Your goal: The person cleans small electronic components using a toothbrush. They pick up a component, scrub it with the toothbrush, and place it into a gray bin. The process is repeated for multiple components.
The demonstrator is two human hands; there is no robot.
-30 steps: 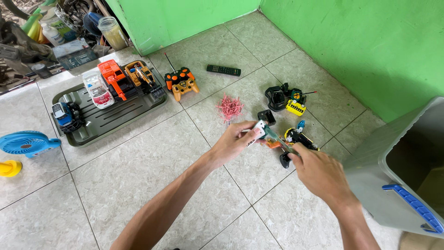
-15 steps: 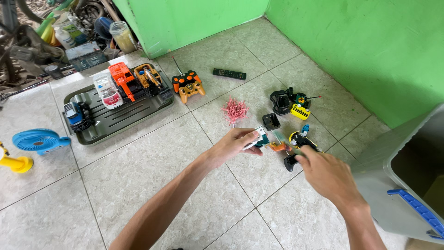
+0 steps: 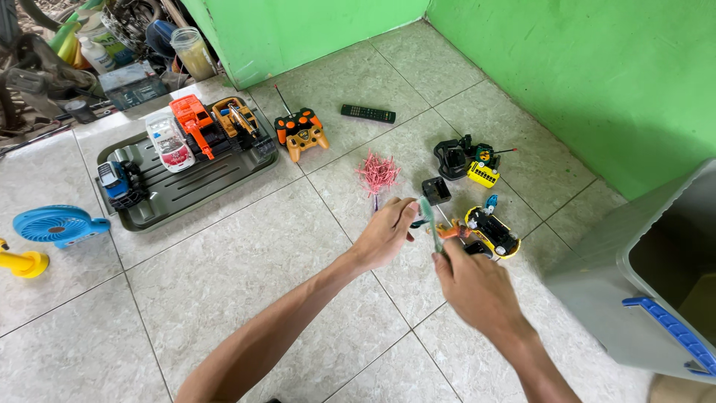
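A grey bin (image 3: 597, 298) with a blue handle stands at the right, beside the green wall (image 3: 597, 67). At upper left a dark tray (image 3: 186, 190) keeps four toy vehicles together: a white car (image 3: 165, 142), an orange truck (image 3: 192, 123), a yellow digger (image 3: 237, 119) and a blue truck (image 3: 115, 181) at its near end. One blue fan (image 3: 51, 225) lies off to the left.

Loose on the tiles lie one orange controller (image 3: 300, 134), one black remote (image 3: 368, 113), one black and yellow toy (image 3: 470, 160) and one yellow chassis (image 3: 492, 233), spread within arm's reach, apparently as parts laid out for work. One heap of pink bits (image 3: 377, 172) sits between them.

Both hands meet over the floor near the chassis. The left hand (image 3: 386, 233) is curled shut, seemingly on a small part, though what it is I cannot tell. The right hand (image 3: 470, 282) pinches a thin green strip (image 3: 429, 216), held upright between the hands, just above an orange piece (image 3: 451, 233).
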